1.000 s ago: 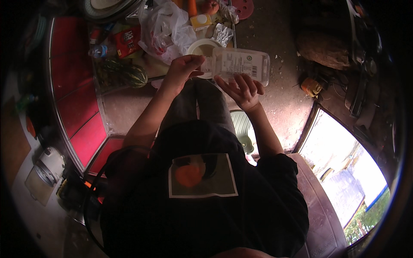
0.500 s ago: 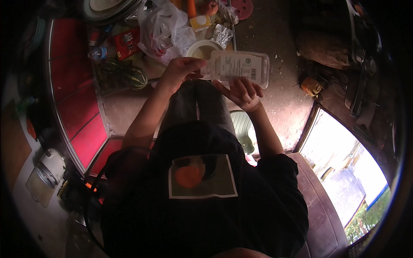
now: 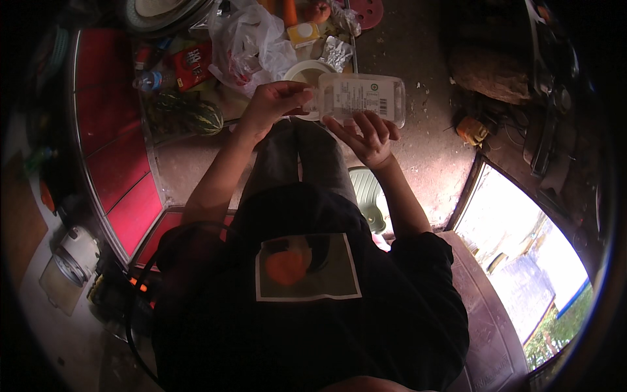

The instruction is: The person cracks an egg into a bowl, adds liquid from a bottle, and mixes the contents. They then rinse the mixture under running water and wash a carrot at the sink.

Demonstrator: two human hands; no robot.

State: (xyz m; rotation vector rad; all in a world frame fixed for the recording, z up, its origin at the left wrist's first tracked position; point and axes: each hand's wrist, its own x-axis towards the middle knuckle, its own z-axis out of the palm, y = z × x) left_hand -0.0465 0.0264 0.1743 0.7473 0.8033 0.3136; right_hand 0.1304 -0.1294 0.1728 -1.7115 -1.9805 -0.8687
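A clear plastic container (image 3: 394, 81) with a white printed label is held up in front of me, over the near edge of the cluttered table. My left hand (image 3: 277, 104) is closed in a pinch at its left end. Along its near side, my right hand (image 3: 367, 138) grips the container with fingers bent over the lower edge. What is inside, if anything, I cannot make out. Behind the container's left end stands a white bowl (image 3: 302, 69), partly covered by it. Crumpled foil (image 3: 337, 52) lies just beyond.
A white plastic bag (image 3: 245, 46), a red packet (image 3: 193, 65), a water bottle (image 3: 149, 81) and striped green gourds (image 3: 204, 117) crowd the table's left part. A yellow box (image 3: 304, 34) sits farther back. Below my right forearm is a green plastic stool (image 3: 368, 193).
Both hands and the container have shifted slightly left and away from me. The grip looks the same.
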